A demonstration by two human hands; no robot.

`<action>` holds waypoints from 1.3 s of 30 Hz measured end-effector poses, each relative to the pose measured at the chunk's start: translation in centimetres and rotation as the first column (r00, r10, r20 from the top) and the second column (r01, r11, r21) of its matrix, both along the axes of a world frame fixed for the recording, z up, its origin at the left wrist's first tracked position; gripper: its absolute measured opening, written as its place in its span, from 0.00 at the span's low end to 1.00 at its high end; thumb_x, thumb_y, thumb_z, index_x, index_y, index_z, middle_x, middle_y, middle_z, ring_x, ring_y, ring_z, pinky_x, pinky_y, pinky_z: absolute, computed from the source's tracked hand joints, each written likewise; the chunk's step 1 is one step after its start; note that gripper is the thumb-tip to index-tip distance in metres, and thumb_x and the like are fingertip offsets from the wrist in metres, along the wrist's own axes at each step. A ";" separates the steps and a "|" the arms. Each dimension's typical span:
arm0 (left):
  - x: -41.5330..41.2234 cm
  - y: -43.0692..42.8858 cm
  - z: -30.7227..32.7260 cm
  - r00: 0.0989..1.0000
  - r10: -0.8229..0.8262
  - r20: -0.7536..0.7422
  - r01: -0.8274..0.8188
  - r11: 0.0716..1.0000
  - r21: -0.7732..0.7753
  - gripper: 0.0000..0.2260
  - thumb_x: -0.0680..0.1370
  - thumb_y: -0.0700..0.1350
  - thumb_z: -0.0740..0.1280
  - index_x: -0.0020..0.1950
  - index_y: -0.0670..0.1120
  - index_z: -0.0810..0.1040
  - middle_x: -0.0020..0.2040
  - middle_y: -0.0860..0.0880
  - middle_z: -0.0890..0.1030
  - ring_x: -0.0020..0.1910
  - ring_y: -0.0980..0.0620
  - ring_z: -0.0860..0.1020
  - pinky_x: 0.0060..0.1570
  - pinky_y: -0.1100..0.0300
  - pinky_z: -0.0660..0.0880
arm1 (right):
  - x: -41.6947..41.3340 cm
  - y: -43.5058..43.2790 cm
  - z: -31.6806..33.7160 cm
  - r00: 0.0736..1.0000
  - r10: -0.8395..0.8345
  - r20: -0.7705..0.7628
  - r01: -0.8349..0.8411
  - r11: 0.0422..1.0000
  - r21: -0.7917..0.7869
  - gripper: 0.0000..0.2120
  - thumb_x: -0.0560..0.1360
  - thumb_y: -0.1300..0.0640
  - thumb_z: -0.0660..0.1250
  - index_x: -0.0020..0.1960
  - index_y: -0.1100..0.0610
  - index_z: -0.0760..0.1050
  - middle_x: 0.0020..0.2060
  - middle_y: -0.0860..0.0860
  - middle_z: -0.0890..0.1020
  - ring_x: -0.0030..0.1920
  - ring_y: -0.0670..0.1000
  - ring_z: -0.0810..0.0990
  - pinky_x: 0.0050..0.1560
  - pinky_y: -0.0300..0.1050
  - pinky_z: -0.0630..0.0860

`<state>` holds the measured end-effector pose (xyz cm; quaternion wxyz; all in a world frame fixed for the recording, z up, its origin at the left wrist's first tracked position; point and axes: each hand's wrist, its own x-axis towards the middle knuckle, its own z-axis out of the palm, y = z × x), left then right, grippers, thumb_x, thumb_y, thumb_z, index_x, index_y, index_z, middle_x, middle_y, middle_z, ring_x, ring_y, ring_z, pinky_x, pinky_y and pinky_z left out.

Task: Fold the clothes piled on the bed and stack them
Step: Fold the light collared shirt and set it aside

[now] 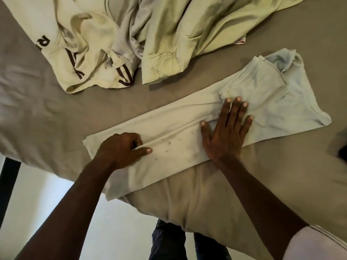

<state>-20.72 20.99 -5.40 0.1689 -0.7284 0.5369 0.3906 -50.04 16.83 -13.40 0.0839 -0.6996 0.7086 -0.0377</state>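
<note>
Your hands are apart, both down on the pale shirt (178,128); it lies as a long folded strip near the bed's (37,109) front edge, running from lower left to upper right, its near left corner hanging just over that edge.

Your left hand (122,149) sits on the left end of the strip; the fingers (137,142) are curled under, the thumb points right along the cloth, and between them they pinch a raised ridge of the shirt; the wrist is bent, the forearm coming up from the lower left.

Your right hand (225,132) lies flat, palm down, about mid-strip; its fingers are straight and slightly spread, pointing away from you toward the folded-in part at the right end, the thumb held out to the left; it presses the cloth and curls round nothing; the forearm comes in from the lower right, a white sleeve (319,244) showing at the frame's corner.

The pile (150,34) lies unfolded at the far side, well apart from your hands; a cream top (84,53) with dark stripes is on its left, a green garment (187,34) on its right; the green garment's hem lies near the strip's far edge, with a narrow band of sheet showing between them.

Below the bed's edge you see pale floor (37,194) and dark trousers (169,241).
</note>
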 end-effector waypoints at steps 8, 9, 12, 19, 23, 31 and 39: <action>3.9 6.5 2.0 0.830 0.512 0.219 -0.406 0.825 -0.393 0.28 0.70 0.62 0.78 0.64 0.52 0.74 0.61 0.43 0.76 0.62 0.36 0.75 0.59 0.41 0.73 | 2.2 1.1 1.2 0.999 -0.012 -0.044 0.009 0.997 -0.082 0.39 0.84 0.39 0.54 0.84 0.62 0.45 0.82 0.63 0.49 0.83 0.64 0.46 0.79 0.69 0.48; 2.9 7.1 1.9 0.737 0.665 0.123 -0.556 0.699 -0.450 0.31 0.70 0.63 0.77 0.66 0.51 0.72 0.63 0.42 0.75 0.63 0.36 0.75 0.60 0.41 0.74 | 2.9 1.7 1.3 1.000 0.001 -0.029 -0.004 0.997 -0.077 0.40 0.84 0.38 0.54 0.84 0.63 0.45 0.82 0.63 0.49 0.83 0.64 0.46 0.79 0.69 0.47; 0.0 8.4 1.1 0.583 0.812 -0.003 -0.728 0.522 -0.444 0.40 0.69 0.64 0.78 0.72 0.47 0.67 0.66 0.41 0.74 0.65 0.36 0.75 0.61 0.42 0.73 | 4.3 3.3 1.0 1.000 0.022 -0.013 -0.023 0.999 -0.031 0.42 0.83 0.37 0.55 0.83 0.64 0.45 0.82 0.65 0.48 0.82 0.65 0.44 0.78 0.70 0.48; 2.1 9.8 0.2 0.501 0.858 -0.113 -0.824 0.433 -0.365 0.27 0.71 0.64 0.77 0.61 0.49 0.76 0.43 0.59 0.78 0.49 0.49 0.79 0.48 0.55 0.71 | 8.1 6.8 0.4 0.845 0.516 0.140 -0.520 0.854 -0.008 0.39 0.82 0.38 0.58 0.84 0.58 0.51 0.83 0.58 0.50 0.83 0.61 0.45 0.79 0.69 0.47; 3.5 10.4 0.8 0.382 0.853 -0.356 -0.924 0.344 -0.166 0.19 0.70 0.53 0.82 0.56 0.51 0.81 0.49 0.55 0.86 0.52 0.49 0.84 0.53 0.51 0.81 | 8.5 7.1 0.4 0.847 0.511 0.147 -0.522 0.852 0.046 0.37 0.83 0.38 0.56 0.84 0.54 0.51 0.84 0.56 0.49 0.83 0.60 0.43 0.80 0.68 0.46; -5.2 5.9 4.9 0.492 0.790 -0.365 -0.842 0.326 -0.429 0.20 0.73 0.47 0.78 0.63 0.54 0.80 0.42 0.57 0.84 0.41 0.57 0.82 0.44 0.66 0.76 | 6.5 5.0 3.1 0.575 -0.006 0.818 -0.207 0.967 0.152 0.12 0.81 0.51 0.66 0.61 0.49 0.82 0.57 0.47 0.85 0.60 0.49 0.82 0.63 0.56 0.77; -15.1 1.8 3.4 0.298 0.745 -0.597 -0.947 0.307 -0.089 0.22 0.76 0.48 0.71 0.70 0.55 0.76 0.49 0.55 0.85 0.47 0.59 0.83 0.54 0.60 0.81 | 4.9 0.6 7.5 0.375 -0.610 0.698 -0.337 0.612 0.716 0.19 0.83 0.41 0.62 0.52 0.53 0.84 0.40 0.46 0.87 0.42 0.50 0.87 0.40 0.46 0.80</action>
